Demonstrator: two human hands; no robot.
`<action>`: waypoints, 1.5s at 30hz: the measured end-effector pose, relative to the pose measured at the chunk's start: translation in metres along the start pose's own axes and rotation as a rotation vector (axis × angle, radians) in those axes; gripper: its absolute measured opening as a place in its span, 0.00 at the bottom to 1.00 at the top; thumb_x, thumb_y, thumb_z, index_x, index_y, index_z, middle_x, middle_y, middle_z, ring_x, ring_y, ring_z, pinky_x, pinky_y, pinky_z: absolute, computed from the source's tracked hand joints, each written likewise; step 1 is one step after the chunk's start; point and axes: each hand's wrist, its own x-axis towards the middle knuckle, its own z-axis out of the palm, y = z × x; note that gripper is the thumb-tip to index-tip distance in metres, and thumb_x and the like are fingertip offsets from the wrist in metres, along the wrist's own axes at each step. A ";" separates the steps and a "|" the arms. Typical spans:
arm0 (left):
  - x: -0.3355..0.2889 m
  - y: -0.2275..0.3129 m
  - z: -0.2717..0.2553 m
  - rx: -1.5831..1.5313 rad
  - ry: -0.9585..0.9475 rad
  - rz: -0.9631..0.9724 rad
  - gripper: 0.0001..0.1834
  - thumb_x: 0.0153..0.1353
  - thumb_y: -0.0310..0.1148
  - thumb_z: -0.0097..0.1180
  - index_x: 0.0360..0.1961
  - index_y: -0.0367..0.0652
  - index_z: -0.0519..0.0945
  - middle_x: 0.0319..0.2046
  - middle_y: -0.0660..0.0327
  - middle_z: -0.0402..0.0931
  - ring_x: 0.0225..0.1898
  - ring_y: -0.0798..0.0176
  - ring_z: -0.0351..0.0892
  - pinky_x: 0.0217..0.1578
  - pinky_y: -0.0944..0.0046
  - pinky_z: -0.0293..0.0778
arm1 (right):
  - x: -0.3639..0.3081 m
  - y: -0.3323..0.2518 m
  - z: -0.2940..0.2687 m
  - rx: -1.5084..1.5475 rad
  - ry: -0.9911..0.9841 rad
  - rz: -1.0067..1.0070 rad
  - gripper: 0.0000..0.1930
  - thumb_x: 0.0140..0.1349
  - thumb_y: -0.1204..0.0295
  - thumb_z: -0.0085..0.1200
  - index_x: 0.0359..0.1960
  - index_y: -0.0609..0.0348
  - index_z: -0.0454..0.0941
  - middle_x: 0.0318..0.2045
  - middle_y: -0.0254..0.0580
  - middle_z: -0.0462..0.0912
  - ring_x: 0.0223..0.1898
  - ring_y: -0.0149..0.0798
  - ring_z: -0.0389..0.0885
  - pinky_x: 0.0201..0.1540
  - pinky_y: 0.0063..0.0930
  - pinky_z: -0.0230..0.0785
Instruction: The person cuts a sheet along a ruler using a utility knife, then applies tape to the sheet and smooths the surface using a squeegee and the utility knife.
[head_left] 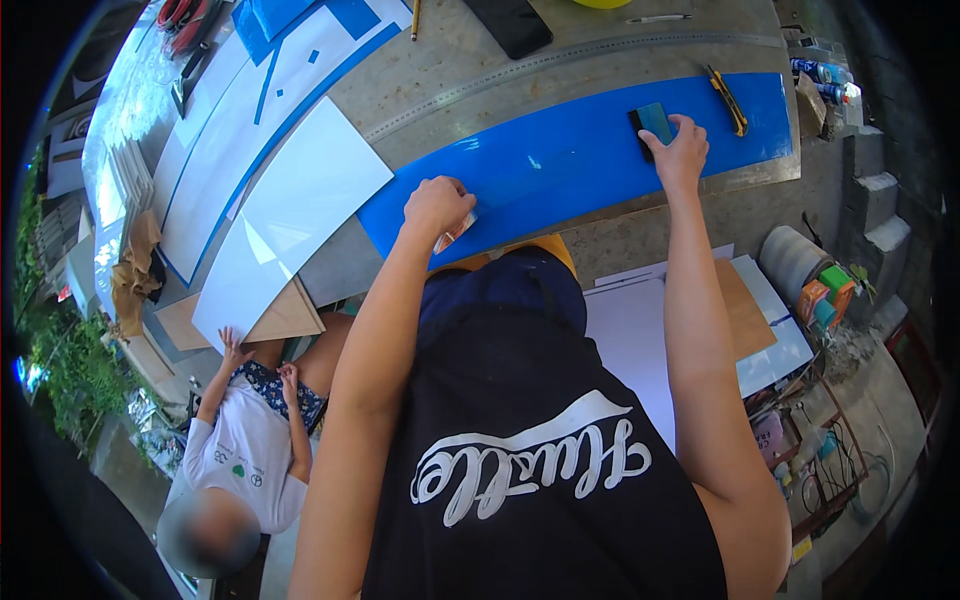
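A long, glossy blue sheet (560, 160) lies across the near side of the table. On its right part, my right hand (681, 155) has fingers and thumb closed on a small teal and black block (650, 130), whose kind I cannot make out. My left hand (438, 207) is curled at the sheet's near left edge. Under its fingers shows a small crumpled-looking piece in orange and white (455, 236), its kind unclear. Just right of the block, a yellow utility knife (728, 101) rests on the blue sheet.
Beyond the sheet lie a long metal ruler (560, 65), a black phone (508, 27) and a pen (660, 18). At left, a white panel (300, 210) reaches toward a seated person (245, 450), whose hand touches its end. White boards with blue strips (250, 110) lie farther left.
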 end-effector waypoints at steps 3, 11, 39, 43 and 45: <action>-0.001 0.000 0.001 0.013 0.013 0.001 0.19 0.55 0.49 0.60 0.42 0.51 0.88 0.41 0.52 0.85 0.46 0.48 0.83 0.50 0.52 0.77 | 0.012 0.001 -0.003 -0.074 -0.058 0.069 0.25 0.53 0.57 0.71 0.48 0.56 0.77 0.52 0.50 0.75 0.57 0.54 0.71 0.56 0.42 0.68; -0.004 0.004 -0.005 -0.004 0.001 -0.006 0.19 0.55 0.49 0.60 0.43 0.50 0.88 0.41 0.52 0.85 0.47 0.48 0.83 0.50 0.53 0.77 | -0.015 -0.010 0.016 0.335 -0.213 -0.194 0.24 0.61 0.59 0.62 0.50 0.68 0.75 0.43 0.61 0.83 0.47 0.59 0.81 0.48 0.44 0.73; 0.000 0.002 -0.003 0.003 0.005 -0.003 0.20 0.55 0.50 0.59 0.44 0.52 0.87 0.43 0.53 0.85 0.48 0.49 0.83 0.50 0.52 0.77 | -0.027 -0.027 0.024 0.220 -0.265 -0.135 0.18 0.61 0.60 0.62 0.43 0.62 0.76 0.39 0.57 0.83 0.44 0.61 0.81 0.47 0.49 0.72; -0.002 0.002 -0.001 0.023 0.017 0.002 0.19 0.55 0.49 0.59 0.44 0.53 0.87 0.43 0.54 0.85 0.47 0.49 0.84 0.49 0.53 0.79 | -0.029 -0.036 0.017 0.266 -0.265 -0.113 0.19 0.61 0.61 0.61 0.45 0.63 0.76 0.39 0.58 0.83 0.44 0.61 0.81 0.47 0.49 0.72; -0.003 0.004 -0.001 0.027 0.017 0.001 0.19 0.56 0.49 0.60 0.44 0.53 0.87 0.43 0.54 0.85 0.47 0.49 0.84 0.49 0.52 0.79 | -0.052 -0.055 0.020 0.332 -0.323 -0.202 0.20 0.61 0.62 0.61 0.47 0.65 0.76 0.40 0.59 0.83 0.44 0.61 0.81 0.48 0.48 0.72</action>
